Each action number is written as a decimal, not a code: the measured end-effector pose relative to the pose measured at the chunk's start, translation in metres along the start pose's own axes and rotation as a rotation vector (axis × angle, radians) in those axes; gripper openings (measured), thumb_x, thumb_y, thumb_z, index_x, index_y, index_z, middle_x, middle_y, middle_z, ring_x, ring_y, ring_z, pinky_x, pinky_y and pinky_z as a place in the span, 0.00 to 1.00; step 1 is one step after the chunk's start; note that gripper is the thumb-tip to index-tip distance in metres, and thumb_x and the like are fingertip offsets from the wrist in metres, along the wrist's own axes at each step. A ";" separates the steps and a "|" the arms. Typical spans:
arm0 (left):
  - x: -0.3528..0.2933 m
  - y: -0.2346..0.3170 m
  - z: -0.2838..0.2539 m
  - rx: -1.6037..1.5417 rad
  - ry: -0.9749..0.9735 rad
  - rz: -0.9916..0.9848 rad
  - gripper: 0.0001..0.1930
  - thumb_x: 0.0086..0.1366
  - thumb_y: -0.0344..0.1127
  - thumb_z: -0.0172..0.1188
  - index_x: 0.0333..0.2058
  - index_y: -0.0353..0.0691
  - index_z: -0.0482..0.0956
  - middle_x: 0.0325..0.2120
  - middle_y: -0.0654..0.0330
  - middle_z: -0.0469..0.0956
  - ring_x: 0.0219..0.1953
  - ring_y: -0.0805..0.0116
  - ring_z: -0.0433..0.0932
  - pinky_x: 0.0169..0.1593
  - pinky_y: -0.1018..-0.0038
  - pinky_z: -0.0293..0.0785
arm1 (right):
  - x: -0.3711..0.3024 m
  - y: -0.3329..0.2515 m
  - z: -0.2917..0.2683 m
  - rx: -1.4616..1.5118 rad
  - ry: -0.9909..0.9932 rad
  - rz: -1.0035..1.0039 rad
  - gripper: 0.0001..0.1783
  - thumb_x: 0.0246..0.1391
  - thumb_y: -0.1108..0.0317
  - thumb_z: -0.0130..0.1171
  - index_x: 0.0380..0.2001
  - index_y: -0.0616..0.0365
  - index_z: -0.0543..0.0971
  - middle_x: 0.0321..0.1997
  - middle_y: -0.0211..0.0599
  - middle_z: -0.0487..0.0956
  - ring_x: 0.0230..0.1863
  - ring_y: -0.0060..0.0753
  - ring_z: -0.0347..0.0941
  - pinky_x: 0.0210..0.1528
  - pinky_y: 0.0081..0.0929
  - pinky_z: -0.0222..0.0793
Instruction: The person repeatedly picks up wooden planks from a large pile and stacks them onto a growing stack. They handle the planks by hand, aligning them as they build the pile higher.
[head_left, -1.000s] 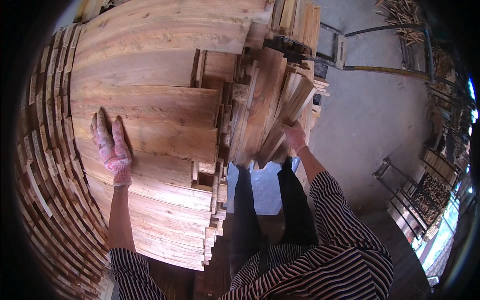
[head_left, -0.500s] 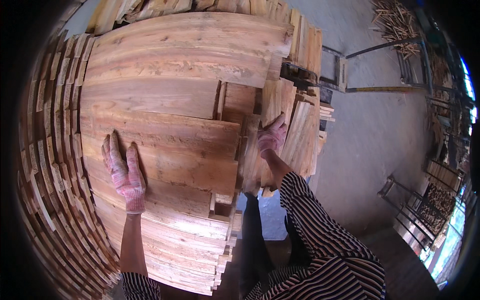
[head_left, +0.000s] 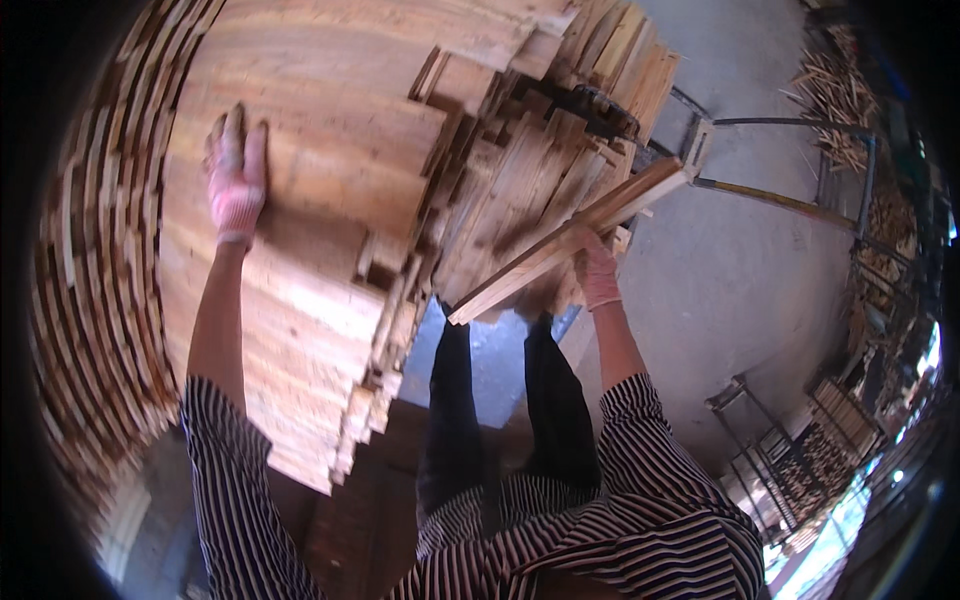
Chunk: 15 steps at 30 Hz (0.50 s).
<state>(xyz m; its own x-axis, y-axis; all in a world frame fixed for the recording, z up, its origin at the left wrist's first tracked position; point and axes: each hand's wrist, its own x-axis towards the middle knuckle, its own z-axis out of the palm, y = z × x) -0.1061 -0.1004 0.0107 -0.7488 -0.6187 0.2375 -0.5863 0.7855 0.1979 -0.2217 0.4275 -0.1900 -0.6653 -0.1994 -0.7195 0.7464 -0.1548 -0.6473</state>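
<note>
My left hand [head_left: 237, 175], in a pink-and-white knit glove, lies with fingers stretched out on wide flat boards [head_left: 340, 165] laid side by side on a stack. My right hand [head_left: 597, 270], gloved in pink, grips a narrow wooden plank [head_left: 520, 277] near its middle, its fingers partly hidden behind the wood. That plank is held aslant, raised over a pile of loose planks [head_left: 500, 205] to the right of the stack. Its near end points down toward my legs, its far end up and right.
Tall rows of stacked slats [head_left: 95, 290] curve along the left side. A blue surface [head_left: 490, 365] lies by my legs. Beyond the planks stand a metal frame [head_left: 785, 203] and a heap of thin sticks [head_left: 835, 95]. A rack of wood [head_left: 800, 465] stands at lower right on the grey floor.
My right hand has taken hold of a plank from the loose pile and lifted it, swinging it aslant toward me. The view has shifted; my left hand stays flat on the boards.
</note>
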 end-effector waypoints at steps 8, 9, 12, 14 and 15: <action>-0.142 0.304 -0.096 -0.607 -1.033 0.086 0.54 0.55 0.63 0.69 0.71 0.35 0.58 0.65 0.40 0.68 0.66 0.46 0.70 0.66 0.62 0.69 | -0.140 -0.110 0.054 0.229 -0.231 0.002 0.41 0.63 0.37 0.60 0.65 0.59 0.71 0.61 0.41 0.77 0.61 0.40 0.74 0.65 0.40 0.72; -0.159 0.326 -0.108 -0.583 -1.162 -0.025 0.61 0.51 0.66 0.72 0.74 0.35 0.54 0.67 0.38 0.65 0.69 0.45 0.68 0.69 0.63 0.67 | -0.153 -0.111 0.066 0.247 -0.255 0.000 0.41 0.64 0.36 0.58 0.66 0.58 0.70 0.62 0.41 0.76 0.62 0.41 0.73 0.65 0.41 0.72; -0.223 0.318 -0.088 -0.688 -0.900 -0.322 0.61 0.51 0.63 0.73 0.74 0.32 0.52 0.65 0.39 0.69 0.66 0.45 0.72 0.68 0.63 0.68 | -0.187 -0.120 0.103 0.222 -0.245 0.075 0.43 0.66 0.31 0.49 0.68 0.56 0.66 0.64 0.42 0.74 0.62 0.42 0.73 0.66 0.42 0.71; -0.228 0.305 -0.099 -0.819 -0.854 -0.416 0.61 0.52 0.60 0.74 0.73 0.30 0.52 0.65 0.40 0.70 0.65 0.48 0.73 0.68 0.63 0.68 | -0.197 -0.119 0.112 0.171 -0.324 0.115 0.42 0.68 0.32 0.48 0.68 0.55 0.67 0.64 0.42 0.73 0.63 0.41 0.72 0.67 0.41 0.70; -0.230 0.290 -0.110 -0.919 -0.850 -0.508 0.61 0.52 0.59 0.75 0.73 0.29 0.52 0.64 0.41 0.70 0.65 0.49 0.73 0.68 0.63 0.68 | -0.197 -0.113 0.118 0.142 -0.382 0.153 0.41 0.68 0.32 0.47 0.68 0.55 0.67 0.65 0.42 0.73 0.64 0.40 0.71 0.68 0.41 0.70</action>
<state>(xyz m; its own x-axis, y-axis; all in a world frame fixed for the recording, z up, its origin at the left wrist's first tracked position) -0.0697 0.2685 0.1175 -0.6669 -0.3770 -0.6427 -0.6867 -0.0238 0.7266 -0.1724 0.3702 0.0546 -0.5122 -0.5699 -0.6425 0.8488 -0.2215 -0.4801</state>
